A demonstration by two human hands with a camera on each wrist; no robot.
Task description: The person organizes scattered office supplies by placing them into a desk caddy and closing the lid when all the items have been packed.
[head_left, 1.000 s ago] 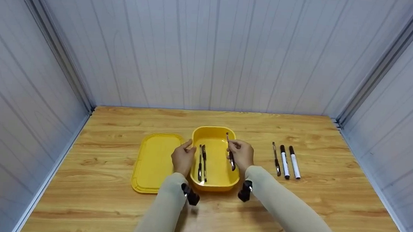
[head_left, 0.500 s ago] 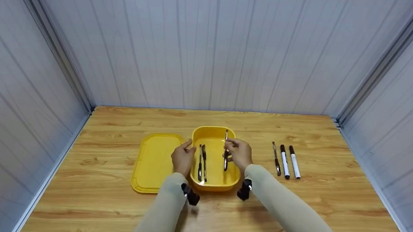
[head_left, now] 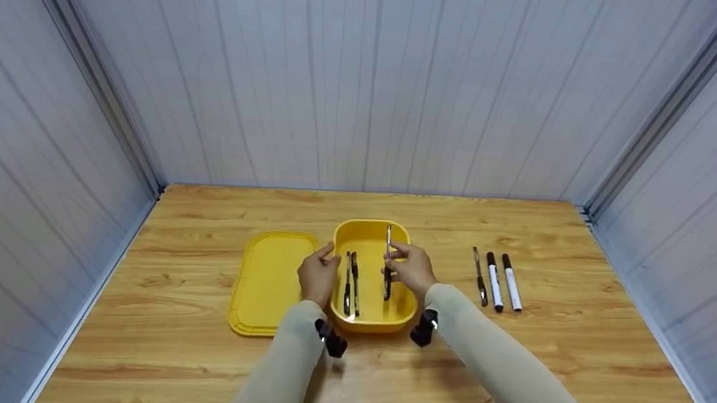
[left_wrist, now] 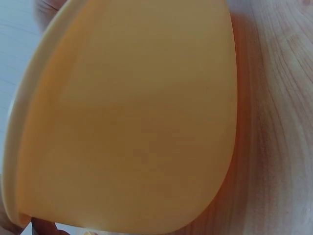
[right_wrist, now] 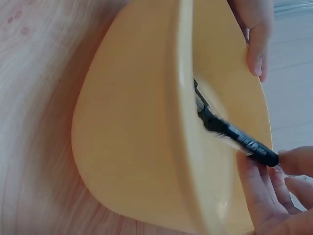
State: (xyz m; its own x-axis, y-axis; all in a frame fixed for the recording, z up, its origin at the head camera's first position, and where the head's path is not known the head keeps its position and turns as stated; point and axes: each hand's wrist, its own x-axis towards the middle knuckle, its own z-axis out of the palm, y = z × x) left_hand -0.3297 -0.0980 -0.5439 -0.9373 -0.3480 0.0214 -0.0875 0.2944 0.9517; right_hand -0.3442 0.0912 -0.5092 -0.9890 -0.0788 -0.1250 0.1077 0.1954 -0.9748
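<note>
A yellow open box (head_left: 377, 326) stands in the middle of the table. My left hand (head_left: 318, 276) grips its left rim; in the left wrist view the box wall (left_wrist: 142, 122) hides most of that hand. Over the right half of the box, my right hand (head_left: 414, 270) pinches a pen (head_left: 387, 283), dark at its lower end. White lettering shows on the black part of the held pen (right_wrist: 252, 145) in the right wrist view. Inside the box, on the left, lie two similar pens, one pen (head_left: 347, 288) beside another pen (head_left: 355, 284).
Left of the box lies a flat yellow lid (head_left: 270, 285). To the right, another pen (head_left: 480, 277) lies alongside two white markers with black caps, a left marker (head_left: 495, 283) and a right marker (head_left: 512, 283). Pale panel walls (head_left: 367, 98) border the wooden table (head_left: 188, 368).
My right hand has shifted slightly left over the box with the pen, which has turned from a slant to nearly straight front-to-back. My left hand and the other pens stay put.
</note>
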